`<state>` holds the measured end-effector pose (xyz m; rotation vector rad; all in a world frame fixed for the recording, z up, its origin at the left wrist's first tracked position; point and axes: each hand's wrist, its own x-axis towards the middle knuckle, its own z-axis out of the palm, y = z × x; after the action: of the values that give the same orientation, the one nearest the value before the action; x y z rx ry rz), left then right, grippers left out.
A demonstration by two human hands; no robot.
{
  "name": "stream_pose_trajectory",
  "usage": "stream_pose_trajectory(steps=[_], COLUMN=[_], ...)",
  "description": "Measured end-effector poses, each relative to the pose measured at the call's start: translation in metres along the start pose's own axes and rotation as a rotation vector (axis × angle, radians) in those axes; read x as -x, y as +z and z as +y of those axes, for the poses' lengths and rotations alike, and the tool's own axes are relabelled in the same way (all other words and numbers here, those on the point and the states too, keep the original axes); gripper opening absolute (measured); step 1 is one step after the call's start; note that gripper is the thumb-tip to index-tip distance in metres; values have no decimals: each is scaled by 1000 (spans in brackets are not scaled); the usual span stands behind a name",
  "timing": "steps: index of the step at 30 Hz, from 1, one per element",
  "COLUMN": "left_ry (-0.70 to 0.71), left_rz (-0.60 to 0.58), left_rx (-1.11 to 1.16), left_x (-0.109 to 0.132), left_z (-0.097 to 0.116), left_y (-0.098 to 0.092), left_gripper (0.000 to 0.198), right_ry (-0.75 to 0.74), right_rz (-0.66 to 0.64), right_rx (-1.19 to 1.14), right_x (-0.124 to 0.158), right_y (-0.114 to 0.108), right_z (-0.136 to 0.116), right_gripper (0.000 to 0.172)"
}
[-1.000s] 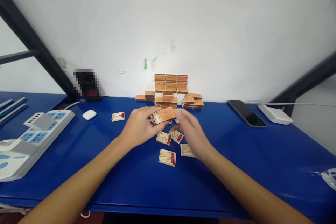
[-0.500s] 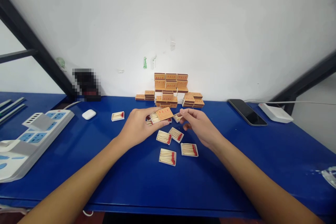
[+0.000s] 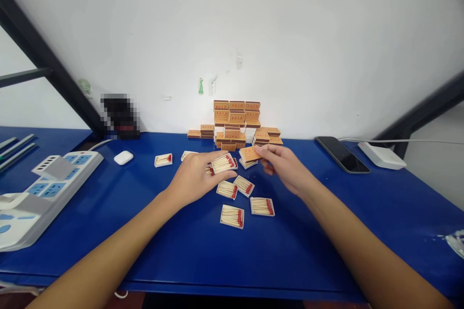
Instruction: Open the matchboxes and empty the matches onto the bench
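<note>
My left hand [image 3: 194, 174] is closed on a matchbox tray [image 3: 222, 163] full of red-tipped matches, held above the table between thumb and fingers. To its right, my right hand [image 3: 284, 164] pinches an orange matchbox sleeve [image 3: 249, 154], apart from the tray. Below the sleeve lies another tray of matches [image 3: 248, 164], partly covered. Several open match trays lie nearer me, among them one at the front [image 3: 232, 216] and one to its right [image 3: 262, 206]. Part of a tray behind my left hand is hidden.
Closed matchboxes form a stepped stack [image 3: 237, 125] against the wall. A white earbud case [image 3: 123, 158] and a power strip [image 3: 61, 183] are on the left. A phone [image 3: 342, 154] and a white adapter [image 3: 382, 155] lie on the right of the blue table [image 3: 181, 251].
The sleeve has come off the tray in my left hand and moved right with my right hand. The tray's red match heads now show.
</note>
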<state>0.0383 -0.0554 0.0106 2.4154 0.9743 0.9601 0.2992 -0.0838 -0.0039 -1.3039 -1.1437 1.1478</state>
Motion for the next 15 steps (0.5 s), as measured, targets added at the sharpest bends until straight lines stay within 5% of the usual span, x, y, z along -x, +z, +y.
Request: stream_pose_trajectory(steps=[3, 7, 15], left_ry=[-13, -9, -50], left_rz=[-29, -249, -568], left_rx=[-19, -46, -54], left_x=[-1, -1, 0], left_z=[1, 4, 2], left_y=[-4, -18, -47], left_gripper=[42, 32, 33], right_ry=[23, 27, 2], right_rz=[265, 563, 536], right_rx=[80, 260, 413], right_x=[-23, -45, -72], right_y=[-41, -83, -86], right_z=[6, 12, 27], right_gripper=[40, 35, 30])
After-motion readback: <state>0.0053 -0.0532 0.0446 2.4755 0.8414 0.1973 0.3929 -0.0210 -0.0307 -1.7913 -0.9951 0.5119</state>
